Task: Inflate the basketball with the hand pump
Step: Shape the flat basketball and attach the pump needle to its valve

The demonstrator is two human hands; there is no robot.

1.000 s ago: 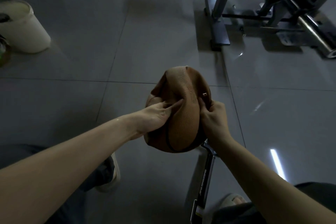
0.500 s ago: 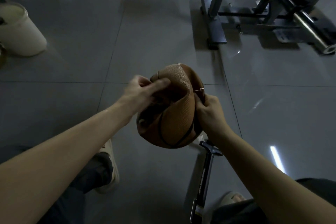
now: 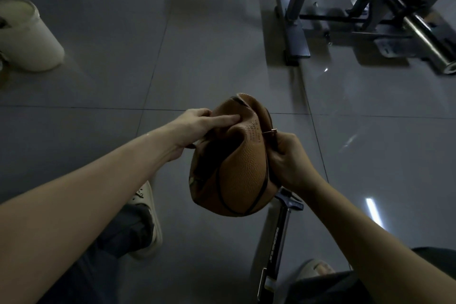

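A deflated, caved-in orange basketball (image 3: 237, 175) hangs in the air above the floor between both hands. My left hand (image 3: 197, 126) grips its upper left fold, the thumb pressing into the dent. My right hand (image 3: 286, 158) holds the ball's right side and pinches a small brass needle (image 3: 269, 132) that sticks out of the ball near printed text. A black hand pump (image 3: 276, 247) stands below the ball, its T-handle (image 3: 291, 201) just under my right wrist.
A white bucket (image 3: 29, 39) stands at the far left. A metal gym machine frame (image 3: 370, 20) fills the upper right. My left shoe (image 3: 145, 215) and right sandal (image 3: 315, 269) rest on the glossy grey tiled floor (image 3: 197, 57).
My left hand climbed from the ball's lower middle to its upper left fold. The ball turned and its dent now faces me. The right hand stayed at the needle.
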